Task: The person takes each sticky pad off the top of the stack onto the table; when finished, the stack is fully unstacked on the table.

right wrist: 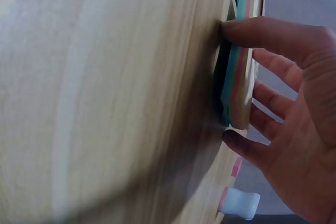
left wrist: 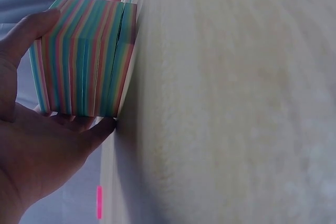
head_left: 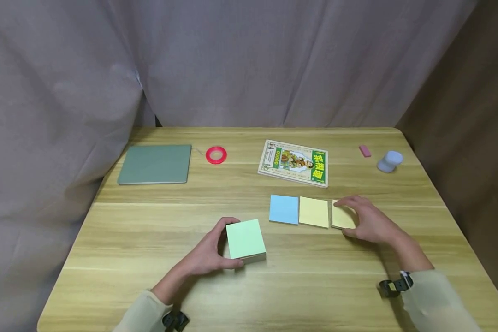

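My left hand (head_left: 209, 251) grips a thick block of sticky notes (head_left: 246, 239) by its opposite sides, thumb at the near side. Its top sheet is light green, and the left wrist view shows many colored layers (left wrist: 86, 61) along its side. On the right, my right hand (head_left: 371, 219) holds a thin yellow sticky note pad (head_left: 342, 216) between thumb and fingers, partly covering it. In the right wrist view this pad (right wrist: 240, 77) shows blue, pink and yellow layers. Left of it in a row lie another yellow pad (head_left: 314, 212) and a blue pad (head_left: 284, 209).
Behind the pads lies a booklet (head_left: 294, 161) with a green and yellow cover. A grey-green notebook (head_left: 155, 163) and a red tape roll (head_left: 216, 155) are at the back left. A pink eraser (head_left: 364, 151) and a small whitish bottle-like object (head_left: 390, 161) sit at the back right.
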Demonstrator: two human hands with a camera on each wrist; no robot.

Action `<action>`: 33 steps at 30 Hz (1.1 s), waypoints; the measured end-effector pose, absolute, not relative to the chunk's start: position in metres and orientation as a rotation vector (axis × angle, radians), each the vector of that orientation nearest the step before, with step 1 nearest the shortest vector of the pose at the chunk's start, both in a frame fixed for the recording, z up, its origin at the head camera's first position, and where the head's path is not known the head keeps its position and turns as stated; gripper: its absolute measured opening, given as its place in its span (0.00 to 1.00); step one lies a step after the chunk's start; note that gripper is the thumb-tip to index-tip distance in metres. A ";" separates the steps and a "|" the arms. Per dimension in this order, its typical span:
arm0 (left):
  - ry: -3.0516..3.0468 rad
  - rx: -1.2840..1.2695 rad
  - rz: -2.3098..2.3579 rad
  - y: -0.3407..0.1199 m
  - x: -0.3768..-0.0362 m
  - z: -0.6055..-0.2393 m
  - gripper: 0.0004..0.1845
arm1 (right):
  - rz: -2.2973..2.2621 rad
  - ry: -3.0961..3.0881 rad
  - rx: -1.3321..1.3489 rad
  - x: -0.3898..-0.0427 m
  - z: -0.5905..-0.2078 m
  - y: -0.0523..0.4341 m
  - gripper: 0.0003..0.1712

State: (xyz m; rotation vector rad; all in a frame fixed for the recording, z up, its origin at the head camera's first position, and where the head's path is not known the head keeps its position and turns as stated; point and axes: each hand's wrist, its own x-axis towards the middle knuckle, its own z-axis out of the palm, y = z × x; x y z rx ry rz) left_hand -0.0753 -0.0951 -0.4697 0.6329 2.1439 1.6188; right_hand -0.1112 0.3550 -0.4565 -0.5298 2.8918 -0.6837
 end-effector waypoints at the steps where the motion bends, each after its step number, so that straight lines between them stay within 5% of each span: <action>1: 2.144 0.631 1.617 -0.095 -0.075 -0.470 0.46 | -0.676 2.885 -0.521 -0.111 -0.456 0.355 0.41; 16: 2.146 0.679 1.610 -0.095 -0.077 -0.470 0.48 | -0.565 2.919 -0.538 -0.112 -0.420 0.333 0.38; 33: 2.180 0.683 1.558 -0.097 -0.077 -0.471 0.48 | -0.618 2.692 -1.186 -0.095 -0.387 0.175 0.39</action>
